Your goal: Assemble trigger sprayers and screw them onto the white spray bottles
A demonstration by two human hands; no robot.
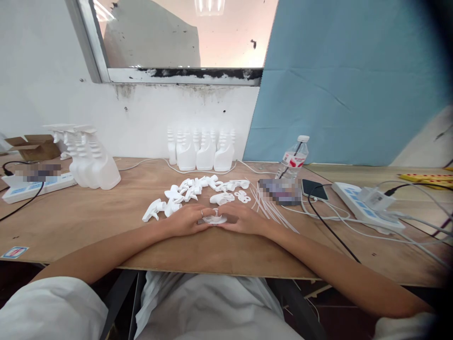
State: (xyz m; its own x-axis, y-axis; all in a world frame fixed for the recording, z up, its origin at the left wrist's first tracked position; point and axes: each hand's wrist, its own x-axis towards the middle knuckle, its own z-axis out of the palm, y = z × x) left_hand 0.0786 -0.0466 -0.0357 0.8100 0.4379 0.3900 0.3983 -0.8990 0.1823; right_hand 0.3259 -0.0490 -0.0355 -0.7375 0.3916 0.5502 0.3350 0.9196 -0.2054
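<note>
Several white bottles (223, 158) with bare necks stood upright in a close row at the centre of the frame, near the wall (148, 113); their contents could not be seen through the white sides. At the left, another group, the capped bottles (104, 170), stood with spray tops fitted, contents likewise hidden. Behind them, at the far left, a carton (38, 150) stood with flaps raised, its inside out of sight. Right of centre stood a clear water bottle (293, 161), upright, with a white cap and red-marked label; a dark streak showed through it, whether inside or behind could not be told. Both forearms reached in from the lower corners across the table (212, 255) and converged at its centre. The left hand (189, 220), a ring on one finger, and the right hand (245, 220) faced each other, knuckles up, fingers bent inward. Their grip was narrow, fingertips holding a small white part (214, 218) between them, at the centre of the frame just above the table; its exact form was partly covered. Loose spray heads (193, 191) lay beyond the hands, with small rings (242, 197) and thin tubes (271, 208) to the right.
</note>
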